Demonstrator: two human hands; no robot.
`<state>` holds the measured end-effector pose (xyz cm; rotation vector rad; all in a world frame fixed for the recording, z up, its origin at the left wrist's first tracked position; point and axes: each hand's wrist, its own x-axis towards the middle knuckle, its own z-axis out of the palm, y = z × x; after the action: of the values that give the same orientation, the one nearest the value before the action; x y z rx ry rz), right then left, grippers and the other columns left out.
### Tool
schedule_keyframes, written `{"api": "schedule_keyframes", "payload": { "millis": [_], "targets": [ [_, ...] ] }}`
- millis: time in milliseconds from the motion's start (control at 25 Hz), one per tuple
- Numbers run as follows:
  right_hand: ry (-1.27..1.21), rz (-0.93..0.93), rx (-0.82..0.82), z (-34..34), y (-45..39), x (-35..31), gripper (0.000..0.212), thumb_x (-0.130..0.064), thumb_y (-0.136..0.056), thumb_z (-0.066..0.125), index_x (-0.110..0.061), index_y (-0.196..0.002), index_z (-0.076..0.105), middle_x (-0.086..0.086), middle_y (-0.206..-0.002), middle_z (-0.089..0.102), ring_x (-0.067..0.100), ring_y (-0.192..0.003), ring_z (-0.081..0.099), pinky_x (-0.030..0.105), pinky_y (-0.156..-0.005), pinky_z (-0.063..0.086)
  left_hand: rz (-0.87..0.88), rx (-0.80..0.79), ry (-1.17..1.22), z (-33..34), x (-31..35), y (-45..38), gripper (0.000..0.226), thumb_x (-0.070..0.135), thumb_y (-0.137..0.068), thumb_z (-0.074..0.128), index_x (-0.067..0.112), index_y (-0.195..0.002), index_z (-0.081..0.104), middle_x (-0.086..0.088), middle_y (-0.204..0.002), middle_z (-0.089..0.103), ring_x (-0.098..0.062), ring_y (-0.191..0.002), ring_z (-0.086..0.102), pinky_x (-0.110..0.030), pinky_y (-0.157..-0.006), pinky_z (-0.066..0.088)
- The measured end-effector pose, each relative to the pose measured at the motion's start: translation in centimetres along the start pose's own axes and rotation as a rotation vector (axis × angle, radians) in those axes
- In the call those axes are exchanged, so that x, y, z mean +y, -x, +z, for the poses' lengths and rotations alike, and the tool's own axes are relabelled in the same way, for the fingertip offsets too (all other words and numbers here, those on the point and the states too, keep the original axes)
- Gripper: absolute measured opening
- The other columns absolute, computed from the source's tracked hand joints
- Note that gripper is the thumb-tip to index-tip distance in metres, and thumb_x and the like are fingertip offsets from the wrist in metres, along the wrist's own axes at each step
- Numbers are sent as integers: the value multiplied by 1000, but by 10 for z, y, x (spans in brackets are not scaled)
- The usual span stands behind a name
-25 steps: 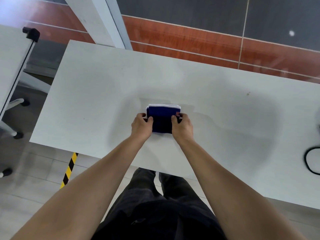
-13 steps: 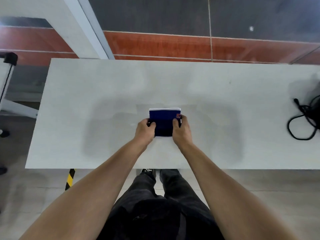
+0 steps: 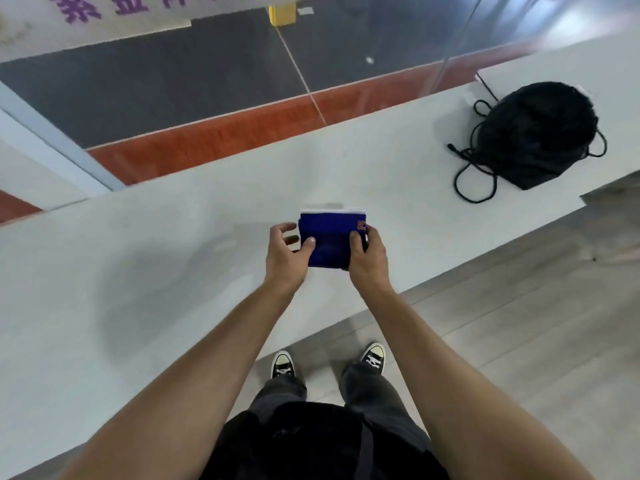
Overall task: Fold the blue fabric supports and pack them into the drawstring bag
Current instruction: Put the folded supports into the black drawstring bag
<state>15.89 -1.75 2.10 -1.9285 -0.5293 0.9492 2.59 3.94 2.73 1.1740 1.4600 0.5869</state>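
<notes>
You've lifted the folded blue supports [image 3: 330,239] off the white table [image 3: 173,254]; a moment ago they lay flat under both hands. Your right hand [image 3: 367,259] pinches the right edge, thumb on top. Your left hand [image 3: 285,258] keeps its thumb on the left edge while its fingers [image 3: 284,228] have spread apart and loosened. Your view has swung right, and the black drawstring bag [image 3: 533,133] now shows at the table's far right, well apart, so folding looks finished and packing comes next
</notes>
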Motion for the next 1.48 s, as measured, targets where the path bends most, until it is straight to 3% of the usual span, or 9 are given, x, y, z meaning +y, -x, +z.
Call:
{"api": "schedule_keyframes", "payload": {
  "millis": [80, 240, 400, 600, 720, 1000, 1120, 1240, 1480],
  "targets": [
    [-9, -5, 67, -35, -6, 3, 26, -30, -105, 42, -21, -126, 55, -5, -105, 64, 14, -94, 62, 26, -71, 50, 47, -49, -19, 34, 15, 5, 39, 23, -93, 68, 24, -127, 48, 1, -119, 61, -10, -103, 63, -42, -89, 59],
    [-43, 9, 129, -110, -25, 16, 25, -31, -105, 42, -22, -124, 57, -6, -103, 66, 14, -95, 64, 30, -76, 53, 107, -147, -62, 108, 39, 23, 35, 22, -95, 65, 27, -126, 50, 1, -117, 64, -3, -98, 63, -40, -88, 60],
    [-106, 31, 157, -199, -52, 29, 23, -24, -106, 41, -21, -121, 58, -6, -102, 66, 13, -92, 63, 20, -69, 47, 104, -178, -79, 200, 59, 48, 36, 26, -95, 64, 32, -126, 48, 2, -120, 62, -3, -98, 62, -41, -92, 58],
    [-194, 38, 143, -295, -89, 36, 23, -20, -104, 43, -32, -117, 57, -6, -106, 68, 15, -98, 66, 33, -77, 59, 133, -201, -99, 296, 86, 69, 37, 27, -97, 62, 33, -130, 45, 4, -125, 58, -1, -98, 60, -31, -88, 57],
    [-247, 39, 174, -335, -118, 38, 24, -20, -104, 45, -31, -123, 55, -7, -109, 67, 15, -102, 67, 40, -85, 61, 162, -224, -100, 342, 110, 67, 36, 22, -99, 58, 32, -132, 46, 2, -127, 57, -2, -97, 60, -29, -85, 58],
    [-300, -91, 284, -394, -200, 13, 27, -17, -105, 44, -24, -128, 57, -6, -111, 68, 10, -102, 65, 27, -82, 58, 184, -233, -67, 430, 169, 17, 46, 21, -95, 64, 32, -134, 43, 1, -133, 51, -13, -113, 59, -28, -87, 57],
    [-276, -105, 296, -422, -249, -6, 28, -17, -105, 44, -24, -130, 57, -5, -112, 68, 9, -103, 65, 24, -80, 58, 218, -278, -39, 468, 195, -18, 48, 25, -91, 66, 36, -133, 44, 2, -124, 62, -11, -106, 65, -36, -85, 61],
    [-221, -118, 300, -447, -293, -25, 30, -19, -104, 47, -24, -132, 58, -6, -109, 68, 7, -97, 65, 19, -73, 55, 261, -300, -99, 502, 216, -43, 49, 24, -95, 63, 31, -138, 41, 4, -124, 62, -5, -101, 64, -19, -76, 58],
    [-100, -45, 177, -479, -371, -42, 31, -20, -98, 52, -26, -128, 59, -9, -104, 69, 11, -96, 66, 31, -83, 57, 193, -268, -174, 554, 234, -84, 46, 28, -97, 56, 29, -139, 37, 3, -120, 64, -15, -110, 63, -42, -97, 54]
  ]
}}
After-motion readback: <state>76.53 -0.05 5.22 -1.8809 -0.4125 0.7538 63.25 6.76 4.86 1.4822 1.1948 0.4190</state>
